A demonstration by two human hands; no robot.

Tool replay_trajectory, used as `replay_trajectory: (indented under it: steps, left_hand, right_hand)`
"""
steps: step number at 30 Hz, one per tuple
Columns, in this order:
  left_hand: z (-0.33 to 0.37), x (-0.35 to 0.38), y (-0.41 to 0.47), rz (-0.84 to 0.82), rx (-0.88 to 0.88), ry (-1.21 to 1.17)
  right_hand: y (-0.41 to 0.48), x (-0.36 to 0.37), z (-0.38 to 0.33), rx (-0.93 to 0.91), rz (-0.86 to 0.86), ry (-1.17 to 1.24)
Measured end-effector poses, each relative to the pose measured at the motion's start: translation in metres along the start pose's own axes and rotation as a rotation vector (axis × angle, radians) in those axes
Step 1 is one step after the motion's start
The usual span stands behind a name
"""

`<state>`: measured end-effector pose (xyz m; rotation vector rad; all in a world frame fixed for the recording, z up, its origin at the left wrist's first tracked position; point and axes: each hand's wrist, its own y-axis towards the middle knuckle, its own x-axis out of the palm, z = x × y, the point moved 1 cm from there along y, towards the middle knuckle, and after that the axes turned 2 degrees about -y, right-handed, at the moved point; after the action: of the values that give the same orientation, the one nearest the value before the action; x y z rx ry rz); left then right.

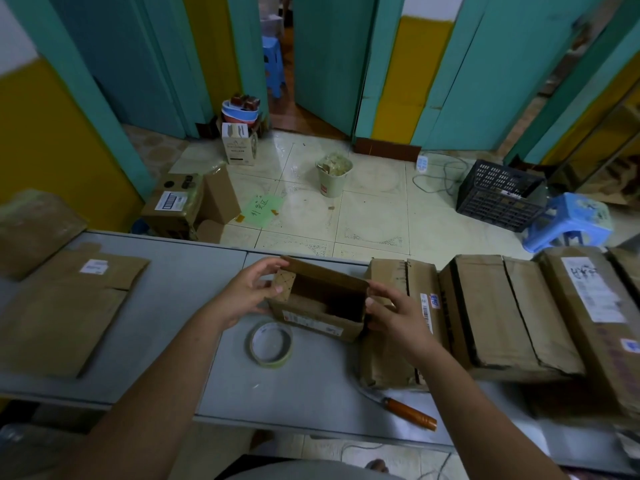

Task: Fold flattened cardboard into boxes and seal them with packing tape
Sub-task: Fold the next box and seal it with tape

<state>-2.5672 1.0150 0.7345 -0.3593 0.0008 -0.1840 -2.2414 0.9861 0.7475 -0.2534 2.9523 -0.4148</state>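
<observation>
A small brown cardboard box (318,318) stands on the grey table (194,285) with its top open and its flaps up. My left hand (249,292) grips the box's left flap, thumb and fingers curled around it. My right hand (391,315) holds the box's right end flap between thumb and fingers. A roll of clear packing tape (269,344) lies flat on the table just in front of the box, between my forearms. Flattened cardboard (65,306) lies at the table's left.
Several folded and taped boxes (502,306) are lined up to the right of my right hand. An orange-handled knife (408,412) lies near the table's front edge. Beyond the table the floor holds cartons, a bin (333,176), a black crate (498,195) and a blue stool (568,220).
</observation>
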Motion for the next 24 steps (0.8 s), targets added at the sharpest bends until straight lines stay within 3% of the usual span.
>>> replay_trajectory:
  steps: [5,11,16,24]
  left_hand:
    - [-0.002,-0.002,-0.001,-0.043,0.009,0.024]
    - [-0.005,0.001,0.003,0.023,-0.015,-0.018]
    - [-0.005,0.002,0.000,-0.009,-0.019,-0.042]
    - [-0.018,-0.001,0.005,0.014,-0.018,-0.020]
  right_hand:
    - [0.008,0.003,-0.002,-0.020,0.035,-0.051]
    - [0.015,0.022,0.000,-0.050,0.027,-0.138]
    - [0.015,0.026,-0.003,-0.152,0.089,-0.321]
    - [-0.001,0.009,0.009,-0.112,-0.164,-0.361]
